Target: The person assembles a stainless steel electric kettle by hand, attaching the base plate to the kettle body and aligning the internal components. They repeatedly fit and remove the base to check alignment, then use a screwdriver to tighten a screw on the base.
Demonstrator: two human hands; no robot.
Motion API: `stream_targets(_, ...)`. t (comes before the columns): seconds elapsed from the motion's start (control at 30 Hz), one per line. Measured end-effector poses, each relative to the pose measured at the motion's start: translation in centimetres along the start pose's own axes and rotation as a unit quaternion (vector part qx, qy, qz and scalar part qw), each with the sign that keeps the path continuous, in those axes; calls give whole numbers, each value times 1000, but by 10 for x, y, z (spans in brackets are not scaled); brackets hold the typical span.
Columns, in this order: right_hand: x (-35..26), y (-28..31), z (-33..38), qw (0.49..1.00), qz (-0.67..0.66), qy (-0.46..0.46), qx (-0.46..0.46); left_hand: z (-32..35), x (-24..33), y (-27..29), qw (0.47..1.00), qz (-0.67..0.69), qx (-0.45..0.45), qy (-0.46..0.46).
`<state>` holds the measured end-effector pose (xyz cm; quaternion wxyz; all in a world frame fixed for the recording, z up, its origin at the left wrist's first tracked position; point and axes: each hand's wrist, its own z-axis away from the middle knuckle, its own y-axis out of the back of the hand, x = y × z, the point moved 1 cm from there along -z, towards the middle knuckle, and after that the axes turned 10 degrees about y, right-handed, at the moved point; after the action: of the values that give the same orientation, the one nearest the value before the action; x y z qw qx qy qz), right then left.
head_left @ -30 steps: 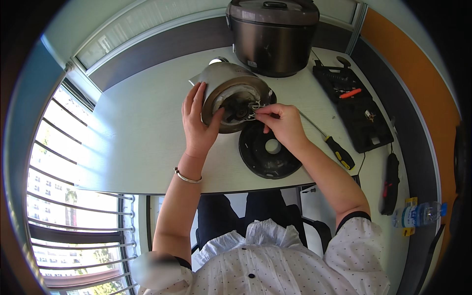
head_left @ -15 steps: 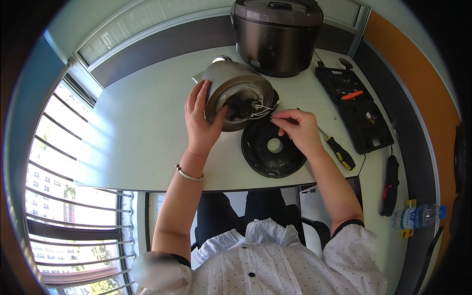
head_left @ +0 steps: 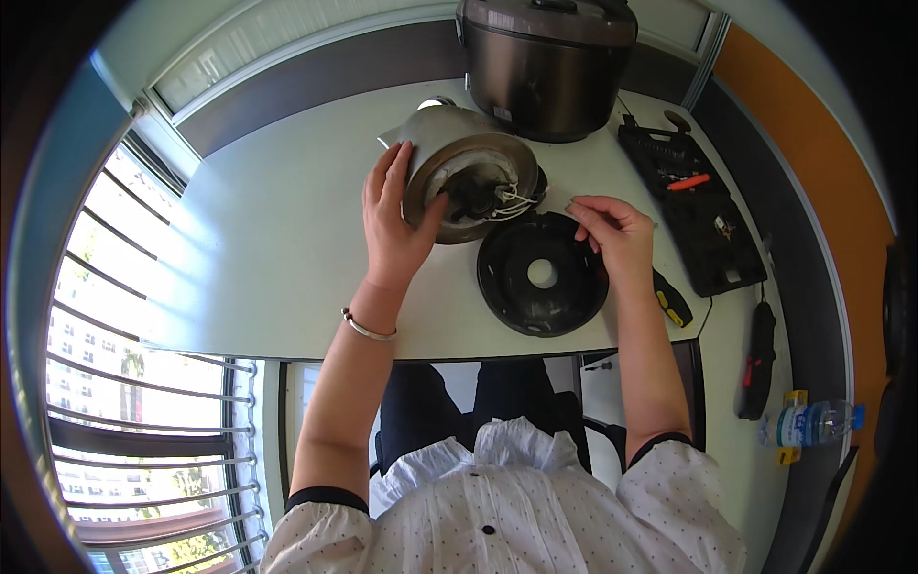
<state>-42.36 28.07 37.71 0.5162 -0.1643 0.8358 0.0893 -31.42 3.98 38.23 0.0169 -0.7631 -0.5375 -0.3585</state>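
A rounded metal appliance body (head_left: 449, 126) lies tipped on the table, its underside towards me. Inside the rim are a black part (head_left: 470, 196) and loose white wires (head_left: 516, 199). My left hand (head_left: 394, 215) grips the body's left side, fingers on the outer wall and thumb at the opening. Just in front lies a black round base cover (head_left: 507, 295) with a hole in its middle. My right hand (head_left: 617, 234) hovers at the cover's upper right edge, thumb and fingers pinched. Whatever sits in that pinch is too small to name.
Behind the body stands a large brown rice cooker (head_left: 550, 81). On the right lie an open black tool case (head_left: 708, 234) with a red-handled tool (head_left: 688, 182), a yellow-black screwdriver (head_left: 673, 302) partly behind my right wrist, a black pouch (head_left: 758, 368) and a water bottle (head_left: 818, 423).
My right hand has moved right, away from the wires and the metal body, still pinched. It now covers part of the screwdriver. My left hand keeps its grip on the body.
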Motion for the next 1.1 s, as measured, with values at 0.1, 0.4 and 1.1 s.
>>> stream_targets(0.1,-3,2,0,1000,-13,-1,16,1,-1,0,1000,2,-1,3)
stream_targets(0.4,2,7,-1,998,24,27,50,2,9,6,996,-65,41,-35)
stream_targets(1.1,10,13,-1,999,-22,4,48,89,76,0,931,-23,-317,-177)
